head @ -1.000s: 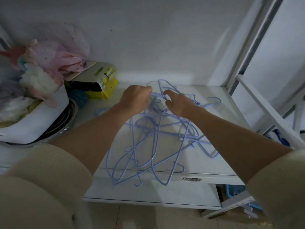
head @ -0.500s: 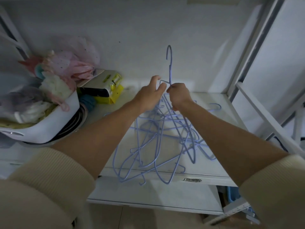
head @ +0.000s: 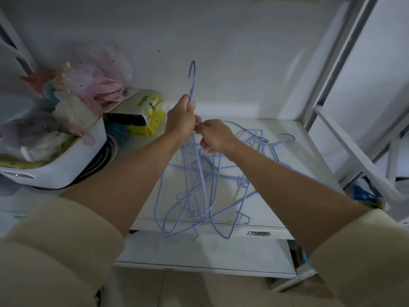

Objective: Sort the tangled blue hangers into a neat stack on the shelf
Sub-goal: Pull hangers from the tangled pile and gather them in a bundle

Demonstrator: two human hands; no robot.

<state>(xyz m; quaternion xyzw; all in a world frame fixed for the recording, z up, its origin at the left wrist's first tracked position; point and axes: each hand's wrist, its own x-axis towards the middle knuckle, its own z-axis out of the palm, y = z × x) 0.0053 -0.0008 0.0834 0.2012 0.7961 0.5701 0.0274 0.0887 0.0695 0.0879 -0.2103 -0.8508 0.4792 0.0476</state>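
A tangle of thin blue hangers point(head: 205, 189) lies on the white shelf point(head: 294, 165), partly lifted at its far end. My left hand point(head: 181, 120) is shut on the neck of one blue hanger, whose hook point(head: 193, 74) sticks straight up above the fist. My right hand point(head: 215, 137) is just to its right, touching it, fingers closed on hanger wires at the top of the tangle. Several hangers dangle from both hands, and their lower loops hang past the shelf's front edge. Other hangers point(head: 265, 138) rest flat to the right.
A white tub point(head: 66, 160) heaped with pink and pale fabric stands at the left, on a dark round base. A yellow package point(head: 150, 116) lies behind it by the wall. White frame posts point(head: 332, 69) rise at the right. A lower shelf point(head: 205, 253) sits below.
Both hands have lifted the near ends of the hangers off the shelf. One hanger's hook now stands upright above my left hand, which has closed on its neck.
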